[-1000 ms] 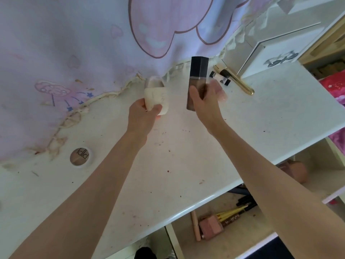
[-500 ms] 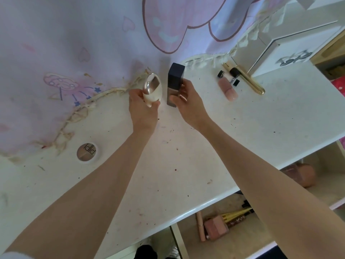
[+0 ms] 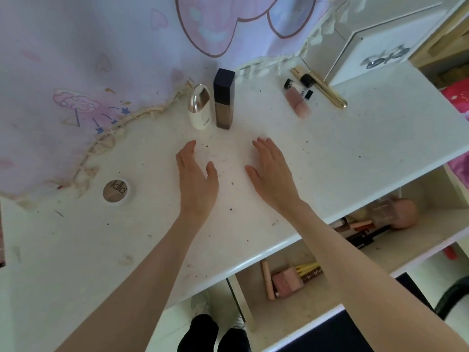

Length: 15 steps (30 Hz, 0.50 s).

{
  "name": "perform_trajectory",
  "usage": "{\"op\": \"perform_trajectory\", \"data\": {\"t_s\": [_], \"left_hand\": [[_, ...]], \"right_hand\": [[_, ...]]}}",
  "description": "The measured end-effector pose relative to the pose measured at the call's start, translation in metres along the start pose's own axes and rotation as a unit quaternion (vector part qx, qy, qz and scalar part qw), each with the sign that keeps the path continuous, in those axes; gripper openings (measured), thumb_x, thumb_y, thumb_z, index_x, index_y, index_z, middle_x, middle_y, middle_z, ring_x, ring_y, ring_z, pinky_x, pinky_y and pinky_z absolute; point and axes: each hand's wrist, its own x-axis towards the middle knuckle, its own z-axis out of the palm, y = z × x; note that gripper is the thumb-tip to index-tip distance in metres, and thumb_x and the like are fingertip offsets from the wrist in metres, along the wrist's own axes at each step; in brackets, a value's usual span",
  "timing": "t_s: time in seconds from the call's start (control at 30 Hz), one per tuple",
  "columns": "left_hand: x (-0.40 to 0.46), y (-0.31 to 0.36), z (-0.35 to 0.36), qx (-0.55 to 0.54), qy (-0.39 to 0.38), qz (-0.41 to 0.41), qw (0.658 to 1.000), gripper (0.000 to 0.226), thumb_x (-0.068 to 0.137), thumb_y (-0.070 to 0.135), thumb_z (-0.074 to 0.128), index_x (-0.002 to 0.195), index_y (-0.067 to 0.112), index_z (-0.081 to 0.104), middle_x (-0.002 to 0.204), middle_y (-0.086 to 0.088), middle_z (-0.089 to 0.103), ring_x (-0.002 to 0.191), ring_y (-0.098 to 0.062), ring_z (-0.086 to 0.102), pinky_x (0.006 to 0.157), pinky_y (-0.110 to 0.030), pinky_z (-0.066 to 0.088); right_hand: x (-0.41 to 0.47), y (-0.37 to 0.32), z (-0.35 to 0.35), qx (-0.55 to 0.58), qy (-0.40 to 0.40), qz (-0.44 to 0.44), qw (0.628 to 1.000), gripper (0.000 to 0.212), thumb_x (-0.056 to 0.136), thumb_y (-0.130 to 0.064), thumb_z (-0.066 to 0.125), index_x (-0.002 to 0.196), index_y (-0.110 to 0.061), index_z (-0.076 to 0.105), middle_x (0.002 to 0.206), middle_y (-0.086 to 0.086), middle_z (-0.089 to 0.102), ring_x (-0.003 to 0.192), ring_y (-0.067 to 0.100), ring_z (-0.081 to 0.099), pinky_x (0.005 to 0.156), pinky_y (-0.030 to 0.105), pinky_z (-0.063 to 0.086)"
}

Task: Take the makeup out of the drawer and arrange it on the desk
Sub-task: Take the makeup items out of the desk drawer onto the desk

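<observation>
A: Status? Use the dark square bottle (image 3: pixel 223 99) as reference.

B: It stands upright on the desk (image 3: pixel 355 153), near the curtain (image 3: pixel 76 59). The cream bottle with the silver cap (image 3: pixel 200 107) stands just left of it, almost touching. Right of it and well apart: a pink tube (image 3: pixel 297 100), a small black-capped tube (image 3: pixel 305 87) and a gold tube (image 3: pixel 327 91), lying flat in a cluster. Far left and nearer me: a round compact (image 3: pixel 117 191).

A: Hands?

B: Left hand (image 3: pixel 196 179) and right hand (image 3: pixel 272 171) are both in front of the dark square bottle, fingers straight and relaxed, holding nothing. I can't tell if they touch the desk.

A: So 6 out. What's left?

B: The drawer (image 3: pixel 291 311) is open below the desk edge. It holds a pink block (image 3: pixel 286 282), gold-handled sticks (image 3: pixel 308 271), a slim peach stick (image 3: pixel 267 280). Further right: pencils (image 3: pixel 360 235) and a pink round item (image 3: pixel 403 213). My guess: under half done.

A: Next step advice?

B: Drop a hand to the drawer and take the pink block first; it's the easiest grip. Take 1 item per hand. Stand tall items beside the dark square bottle, and set them down gently so they don't knock it over. Lay the sticks with the cluster on the right so they don't roll.
</observation>
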Motion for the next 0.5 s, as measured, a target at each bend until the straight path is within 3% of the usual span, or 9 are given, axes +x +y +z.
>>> {"op": "perform_trajectory", "data": {"t_s": [0.07,0.13,0.2,0.3,0.37,0.5], "left_hand": [[-0.033,-0.004,-0.002,0.053,-0.048,0.033,0.997,0.054,0.088,0.002,0.051,0.138,0.004,0.031,0.140,-0.015,0.034,0.130,-0.023,0.033,0.105,-0.006,0.018],[-0.069,-0.010,-0.004,0.195,-0.097,0.113,0.970,0.051,0.090,0.008,0.051,0.138,0.005,0.036,0.145,-0.018,0.034,0.137,-0.032,0.028,0.115,-0.034,0.019],[-0.103,-0.016,-0.004,0.309,-0.128,0.182,0.924,0.044,0.093,0.017,0.047,0.136,0.006,0.042,0.146,-0.019,0.035,0.137,-0.038,0.028,0.113,-0.050,0.020],[-0.139,-0.015,-0.003,0.350,-0.171,0.194,0.900,0.045,0.096,0.026,0.037,0.138,0.010,0.040,0.148,-0.018,0.031,0.138,-0.039,0.025,0.112,-0.055,0.019],[-0.156,-0.013,-0.001,0.352,-0.196,0.195,0.894,0.047,0.095,0.027,0.043,0.140,0.012,0.039,0.150,-0.017,0.028,0.139,-0.038,0.021,0.113,-0.055,0.015],[-0.191,-0.017,0.005,0.342,-0.226,0.286,0.866,0.042,0.092,0.020,0.036,0.131,0.011,0.050,0.145,-0.017,0.038,0.135,-0.038,0.031,0.109,-0.057,0.023]], "right_hand": [[-0.031,0.010,-0.003,-0.070,-0.021,-0.023,0.997,0.054,0.097,-0.033,0.043,0.144,-0.009,0.031,0.153,0.008,0.025,0.144,0.023,0.011,0.112,0.022,-0.002],[-0.061,0.017,-0.010,-0.109,-0.035,-0.032,0.993,0.054,0.098,-0.036,0.040,0.144,-0.009,0.032,0.154,0.009,0.023,0.144,0.024,0.012,0.116,0.029,-0.002],[-0.094,0.023,-0.017,-0.138,-0.051,-0.035,0.988,0.053,0.099,-0.039,0.033,0.145,-0.013,0.030,0.154,0.008,0.020,0.144,0.023,0.011,0.117,0.034,-0.001],[-0.139,0.035,-0.026,-0.146,-0.079,-0.029,0.986,0.056,0.097,-0.045,0.020,0.147,-0.020,0.016,0.155,0.002,0.007,0.143,0.019,-0.003,0.116,0.035,-0.005],[-0.161,0.042,-0.030,-0.119,-0.085,-0.028,0.989,0.055,0.097,-0.043,0.028,0.146,-0.023,0.014,0.155,0.001,0.002,0.143,0.018,-0.007,0.116,0.036,-0.004],[-0.194,0.064,-0.037,-0.079,-0.071,-0.008,0.994,0.045,0.093,-0.021,0.054,0.135,-0.009,0.047,0.152,0.011,0.027,0.141,0.028,0.023,0.113,0.041,0.022]]}}
